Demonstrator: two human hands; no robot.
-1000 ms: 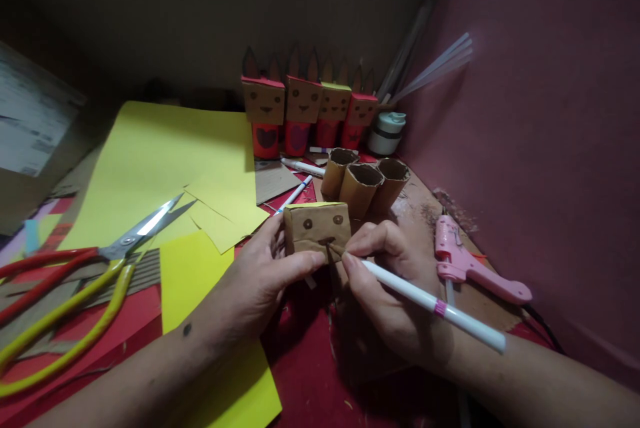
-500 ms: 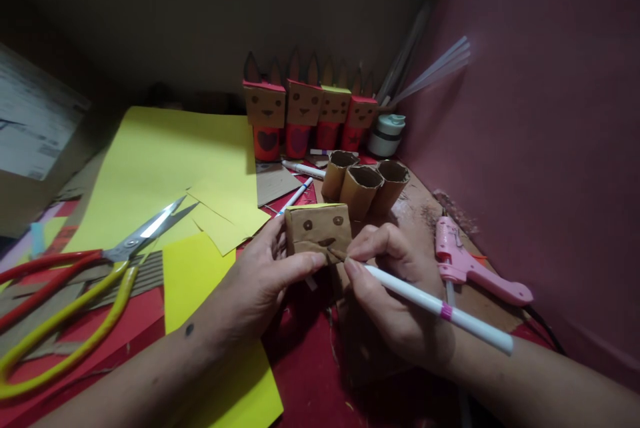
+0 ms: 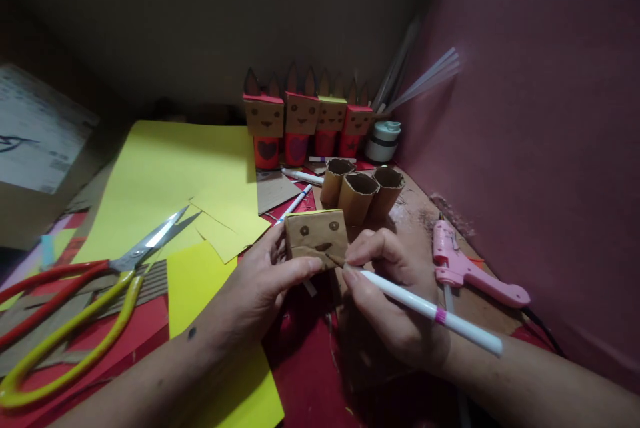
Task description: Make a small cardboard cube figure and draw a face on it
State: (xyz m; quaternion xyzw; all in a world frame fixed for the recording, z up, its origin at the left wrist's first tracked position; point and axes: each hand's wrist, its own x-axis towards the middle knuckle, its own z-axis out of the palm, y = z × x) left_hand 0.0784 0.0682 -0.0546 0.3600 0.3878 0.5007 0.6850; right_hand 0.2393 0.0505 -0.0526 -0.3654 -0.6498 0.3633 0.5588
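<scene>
My left hand [image 3: 270,275] grips a small cardboard box [image 3: 327,225] from its left side, thumb along the lower front. Two round eyes and a dark nose are drawn on the box, and a thin yellow edge shows on top. Pinched between the fingers of my right hand [image 3: 387,295] is a white marker [image 3: 420,305] with a purple band. Its tip rests at or very near the box front, just below the nose. Behind the box stand three open cardboard tubes [image 3: 359,191].
Scissors [image 3: 135,258] with red and yellow handles lie on yellow paper [image 3: 175,168] at left. A pink glue gun [image 3: 475,271] lies at right beside the wall. Cardboard figures with ears [image 3: 265,115] line the back, near a pale lidded jar [image 3: 384,141]. More markers [image 3: 300,201] lie midway.
The whole view has shifted slightly, so most things sit a little lower. Both hands keep their holds on the box and the marker, with the tip still under the nose.
</scene>
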